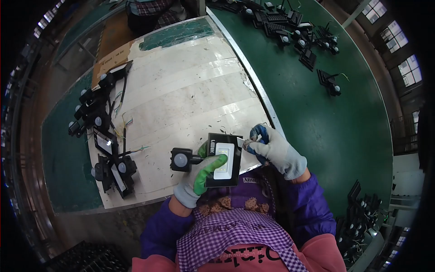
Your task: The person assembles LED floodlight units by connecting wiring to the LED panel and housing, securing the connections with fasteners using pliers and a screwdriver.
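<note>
My left hand (201, 177), in a white glove with green fingers, grips a black LED floodlight (236, 163) in front of my body. Its thumb lies across the lit face, which has a white frame and small LEDs. A black motion sensor (181, 160) with a white dome sticks out from the floodlight to the left. At the floodlight's upper right corner is my right hand (274, 149), in a white and blue glove, fingers pinched together. A small pale piece shows between those fingertips and the corner; I cannot tell what it is.
More sensor floodlights (105, 141) with loose wires lie along the left side of the white worktop (181, 90). A metal edge (247, 65) divides it from the green table (326, 122), where several floodlights (308, 60) lie at the back. Others (362, 217) are piled lower right. A person (154, 13) is across the table.
</note>
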`<state>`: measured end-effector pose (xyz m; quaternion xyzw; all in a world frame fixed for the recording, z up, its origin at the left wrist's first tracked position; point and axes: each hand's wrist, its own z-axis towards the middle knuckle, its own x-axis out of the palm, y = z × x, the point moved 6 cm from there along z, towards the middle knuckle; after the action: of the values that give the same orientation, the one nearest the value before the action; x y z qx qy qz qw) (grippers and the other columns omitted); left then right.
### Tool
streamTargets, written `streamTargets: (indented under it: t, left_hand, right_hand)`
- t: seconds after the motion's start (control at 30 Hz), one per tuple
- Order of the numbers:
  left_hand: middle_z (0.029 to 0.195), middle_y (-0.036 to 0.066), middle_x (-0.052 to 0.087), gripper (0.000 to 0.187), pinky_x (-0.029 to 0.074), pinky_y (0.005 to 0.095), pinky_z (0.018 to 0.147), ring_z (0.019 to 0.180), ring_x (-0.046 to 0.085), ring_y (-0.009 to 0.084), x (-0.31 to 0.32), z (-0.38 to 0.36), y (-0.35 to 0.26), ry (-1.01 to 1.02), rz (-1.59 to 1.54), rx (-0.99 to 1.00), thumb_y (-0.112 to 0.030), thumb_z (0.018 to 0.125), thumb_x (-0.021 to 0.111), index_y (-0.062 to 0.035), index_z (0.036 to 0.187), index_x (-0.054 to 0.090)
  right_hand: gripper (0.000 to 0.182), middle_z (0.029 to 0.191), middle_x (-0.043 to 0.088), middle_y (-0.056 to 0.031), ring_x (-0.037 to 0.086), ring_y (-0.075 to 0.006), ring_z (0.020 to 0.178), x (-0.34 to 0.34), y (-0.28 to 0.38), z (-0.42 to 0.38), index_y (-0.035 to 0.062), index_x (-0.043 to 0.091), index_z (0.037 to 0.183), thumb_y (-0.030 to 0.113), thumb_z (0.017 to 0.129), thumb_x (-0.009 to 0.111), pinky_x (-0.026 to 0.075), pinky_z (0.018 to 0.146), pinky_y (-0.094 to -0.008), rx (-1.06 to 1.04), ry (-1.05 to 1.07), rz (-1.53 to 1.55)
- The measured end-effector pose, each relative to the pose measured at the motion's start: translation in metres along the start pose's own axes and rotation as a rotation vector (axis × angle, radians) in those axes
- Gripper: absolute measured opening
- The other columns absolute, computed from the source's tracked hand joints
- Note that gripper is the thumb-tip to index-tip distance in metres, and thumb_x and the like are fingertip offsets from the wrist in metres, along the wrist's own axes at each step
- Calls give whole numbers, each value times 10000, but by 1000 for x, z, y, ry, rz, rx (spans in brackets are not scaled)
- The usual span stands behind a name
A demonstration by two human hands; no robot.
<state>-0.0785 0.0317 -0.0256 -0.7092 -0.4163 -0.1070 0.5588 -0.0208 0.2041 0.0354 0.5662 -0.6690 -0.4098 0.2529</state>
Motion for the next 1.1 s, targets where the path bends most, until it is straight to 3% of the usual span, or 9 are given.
streamTargets:
  t: [0.07, 0.2, 0.3, 0.43, 0.53, 0.73, 0.83, 0.9, 1.1]
  left_hand:
    - [1155, 153, 635, 410, 520, 308, 911, 1032, 640, 203, -17, 2, 13, 23, 387, 278, -229, 972, 495, 60, 1261, 526]
    - [1191, 126, 619, 445, 512, 260, 907, 1037, 633, 170, -22, 6, 15, -9, 425, 233, -283, 972, 508, 64, 1249, 541]
    - [1264, 122, 588, 369, 391, 354, 1029, 1187, 517, 255, -21, 3, 12, 16, 447, 236, -218, 982, 429, -39, 1268, 577]
    - [1345, 117, 539, 398, 276, 402, 1125, 1315, 411, 284, -1, -10, -16, 145, 917, 751, -230, 1008, 344, -91, 1284, 594]
    - [1384, 103, 505, 468, 219, 418, 1150, 1356, 366, 281, -9, -9, -5, 217, 846, 534, -322, 1025, 285, -89, 1343, 538]
    - [1254, 135, 561, 401, 411, 345, 1013, 1168, 539, 233, -4, -1, -12, 77, 546, 423, -261, 994, 456, 15, 1270, 546]
    - [1232, 145, 591, 470, 435, 326, 998, 1129, 575, 221, 1, -4, -16, -31, 478, 447, -309, 1000, 427, 52, 1288, 516]
    - [1228, 142, 594, 486, 452, 317, 991, 1123, 583, 210, -9, 3, 2, 18, 279, 308, -309, 994, 450, 69, 1296, 498]
    - [1199, 150, 607, 492, 483, 311, 962, 1096, 604, 213, -41, 8, 40, -24, 247, 337, -303, 985, 480, 80, 1293, 489]
  right_hand:
    - [233, 639, 513, 1, 454, -56, 485, 5, 3, -2, 27, 525, 920, 177, 842, 685, 351, 424, -220, 1, 31, 9]
    - [231, 643, 522, -8, 474, -68, 496, 5, 8, 1, 19, 530, 961, 170, 853, 668, 372, 440, -216, 45, 15, -26]
    - [231, 649, 525, -18, 492, -78, 508, 6, 13, 3, 9, 534, 983, 162, 862, 658, 391, 451, -223, 56, 10, -112]
    - [256, 676, 541, -38, 502, -90, 516, 11, 18, 8, -6, 533, 995, 174, 863, 659, 417, 464, -246, 46, 75, -159]
    - [287, 706, 560, -52, 513, -103, 524, 19, 35, 8, -13, 542, 1007, 193, 854, 670, 438, 479, -260, 57, 46, -198]
    - [342, 770, 586, -50, 544, -102, 590, 32, 43, 8, -25, 557, 1055, 189, 821, 686, 453, 507, -249, -1, 31, -159]
    - [287, 752, 586, -18, 537, -86, 587, 16, 46, -4, -8, 596, 1016, 156, 803, 697, 442, 504, -237, -279, -151, -86]
    - [159, 696, 582, 8, 547, -65, 586, -8, 33, -7, 1, 658, 904, 109, 797, 702, 434, 517, -208, -150, -249, 92]
    - [233, 722, 633, -20, 570, -78, 545, 14, -3, -1, -28, 656, 1063, 92, 864, 643, 454, 500, -198, -33, -170, 373]
